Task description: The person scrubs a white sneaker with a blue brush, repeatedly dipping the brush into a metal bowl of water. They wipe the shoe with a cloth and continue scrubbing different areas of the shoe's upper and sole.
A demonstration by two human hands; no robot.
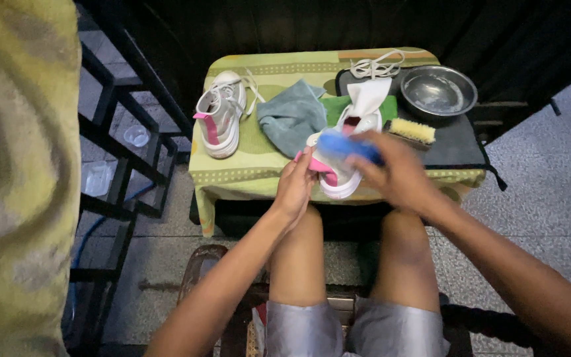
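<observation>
My left hand (pixel 294 186) grips the heel of a white and pink sneaker (pixel 348 142) at the near edge of a small table (pixel 232 175). My right hand (pixel 398 173) holds a blue brush (pixel 345 144) against the side of that sneaker; the brush is blurred. The sneaker has no lace and its tongue is pulled up. A second white and pink sneaker (pixel 221 114), laced, lies at the table's left side.
A grey cloth (pixel 292 116), a green cloth (pixel 338 106), a yellow-bristled brush (pixel 411 131), a loose white lace (pixel 377 66) and a metal bowl (pixel 439 91) sit on the table. A black metal rack (pixel 123 132) stands to the left. My bare knees are below the table.
</observation>
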